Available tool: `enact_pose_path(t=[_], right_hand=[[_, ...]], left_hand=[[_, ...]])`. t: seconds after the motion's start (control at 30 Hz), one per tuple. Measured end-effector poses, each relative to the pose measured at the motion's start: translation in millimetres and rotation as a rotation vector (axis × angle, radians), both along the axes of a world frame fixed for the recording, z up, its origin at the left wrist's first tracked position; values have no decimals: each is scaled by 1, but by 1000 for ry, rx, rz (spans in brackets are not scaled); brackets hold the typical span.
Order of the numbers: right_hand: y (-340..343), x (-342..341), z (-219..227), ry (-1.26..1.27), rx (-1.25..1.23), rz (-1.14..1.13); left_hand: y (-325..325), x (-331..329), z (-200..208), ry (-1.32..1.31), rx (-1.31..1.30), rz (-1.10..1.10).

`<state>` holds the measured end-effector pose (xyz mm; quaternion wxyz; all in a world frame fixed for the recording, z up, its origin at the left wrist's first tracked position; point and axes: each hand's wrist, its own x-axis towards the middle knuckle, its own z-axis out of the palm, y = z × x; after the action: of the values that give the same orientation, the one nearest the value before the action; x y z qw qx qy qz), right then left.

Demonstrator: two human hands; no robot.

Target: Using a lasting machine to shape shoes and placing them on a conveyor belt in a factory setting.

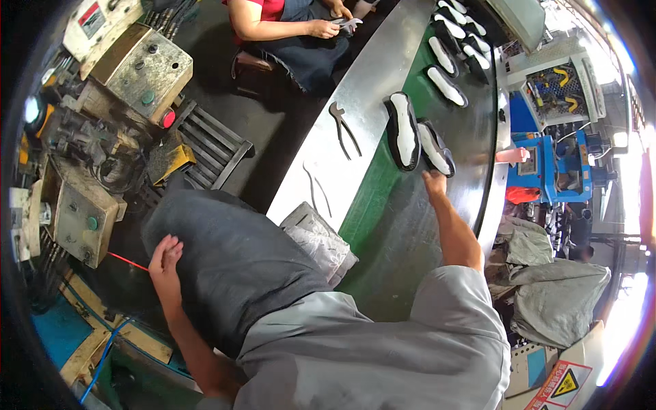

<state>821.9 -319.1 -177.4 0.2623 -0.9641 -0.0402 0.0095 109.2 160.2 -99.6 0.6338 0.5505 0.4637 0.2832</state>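
My right hand (pixel 434 182) reaches out over the work table and grips the near end of a black shoe upper with a white bottom (pixel 433 145). It lies bottom up, and my fingertips are partly hidden behind it. Close on its left is a second black shoe upper (pixel 406 130), also with its white underside showing. Beside my dark-trousered thigh, my left hand (pixel 166 256) hangs with loosely bent fingers and nothing in it. Pincers (pixel 344 130) lie on the table's metal strip, nearer the far end than a thin pair of handles (pixel 316 188).
More shoe uppers (pixel 447 85) lie along the green and grey table toward the far end. A grey patterned cloth (pixel 318 242) sits at the near table edge. Machines with control boxes (pixel 140 72) stand left. Across the metal edge, a co-worker (pixel 283 31) sits handling a pale piece.
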Motion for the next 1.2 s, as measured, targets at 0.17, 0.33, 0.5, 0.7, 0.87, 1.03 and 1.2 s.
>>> enact_pose_path(t=[0.17, 0.33, 0.5, 0.7, 0.87, 1.03, 1.2], right_hand=[[93, 57, -4, 156, -20, 201], [148, 40, 1, 196, 18, 245], [139, -32, -3, 317, 457, 159], [122, -160, 27, 594, 842, -24], [197, -295, 118, 693, 830, 161], [265, -403, 147, 645, 601, 558], [306, -459, 179, 992, 552, 799]], left_hand=[[0, -42, 11, 262, 22, 5], [-7, -16, 40, 263, 25, 50], [-10, 74, 44, 128, 0, -45], [-22, 194, 57, -117, -55, -354], [-26, 261, 56, -294, 39, -467], [5, 238, 76, -107, 415, -215], [15, 96, 93, -11, 461, -44]])
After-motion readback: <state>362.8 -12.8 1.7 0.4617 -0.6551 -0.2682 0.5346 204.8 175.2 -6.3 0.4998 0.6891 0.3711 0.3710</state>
